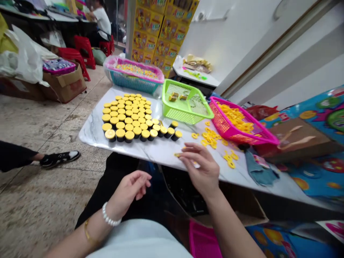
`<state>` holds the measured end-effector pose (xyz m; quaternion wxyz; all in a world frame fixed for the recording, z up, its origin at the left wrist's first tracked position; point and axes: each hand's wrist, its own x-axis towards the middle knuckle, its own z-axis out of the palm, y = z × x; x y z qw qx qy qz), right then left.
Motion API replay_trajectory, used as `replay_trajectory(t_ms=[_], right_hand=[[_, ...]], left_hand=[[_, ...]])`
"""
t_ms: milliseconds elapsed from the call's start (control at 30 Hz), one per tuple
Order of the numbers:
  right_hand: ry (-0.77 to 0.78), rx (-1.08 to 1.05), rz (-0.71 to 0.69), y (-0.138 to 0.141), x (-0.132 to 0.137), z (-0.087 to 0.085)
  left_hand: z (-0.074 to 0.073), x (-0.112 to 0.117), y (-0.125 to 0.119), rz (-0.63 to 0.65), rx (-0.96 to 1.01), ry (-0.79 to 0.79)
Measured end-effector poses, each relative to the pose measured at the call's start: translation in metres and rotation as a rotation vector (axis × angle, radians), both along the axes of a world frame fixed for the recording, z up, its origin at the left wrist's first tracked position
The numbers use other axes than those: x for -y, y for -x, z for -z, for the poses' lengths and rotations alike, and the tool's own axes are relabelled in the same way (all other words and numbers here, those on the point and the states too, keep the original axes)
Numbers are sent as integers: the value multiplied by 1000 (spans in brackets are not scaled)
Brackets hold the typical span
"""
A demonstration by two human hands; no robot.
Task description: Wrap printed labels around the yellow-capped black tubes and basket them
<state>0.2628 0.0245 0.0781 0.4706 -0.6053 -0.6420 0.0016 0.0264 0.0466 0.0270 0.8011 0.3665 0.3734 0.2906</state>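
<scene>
Head view: right hand (201, 166) pinches small yellow piece (177, 155), thumb against fingers, at near edge of counter (91, 132). Left hand (131, 190) half-curled, nothing visible in it. Yellow-capped jars (129, 127) clustered left; loose yellow rings (210, 137) right, near pink basket (224, 123). Green basket (182, 115) far, between.

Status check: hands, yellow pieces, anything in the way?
Right hand pinching yellow piece. Left hand loosely curled, nothing visible in it. Loose yellow loops just past right hand; capped jars ahead-left.
</scene>
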Motion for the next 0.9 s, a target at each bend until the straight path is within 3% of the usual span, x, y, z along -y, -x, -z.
replay_trajectory(t_ms=[100,167,267,367,467,600,767,900], right_hand=[[89,71,-257,45,13,14],[136,-4,-303,63,20,29],[243,-364,-233,75,28,50],[474,-728,-223,85,32,63],[635,-866,-245,99,30,68],[562,-864,-208,105,20,68],[729,-876,-353,95,12,61],[661,-885,-208,97,12,69]], left_hand=[[-7,-4,-7,22,22,-96],[-5,-7,-5,-2,31,-96],[4,-9,4,-78,-29,-45],[13,-8,12,-113,-134,-56],[16,-6,15,-98,-194,-124],[15,-1,17,-9,-178,-132],[18,1,26,86,-229,-189],[25,2,28,-145,-229,-247]])
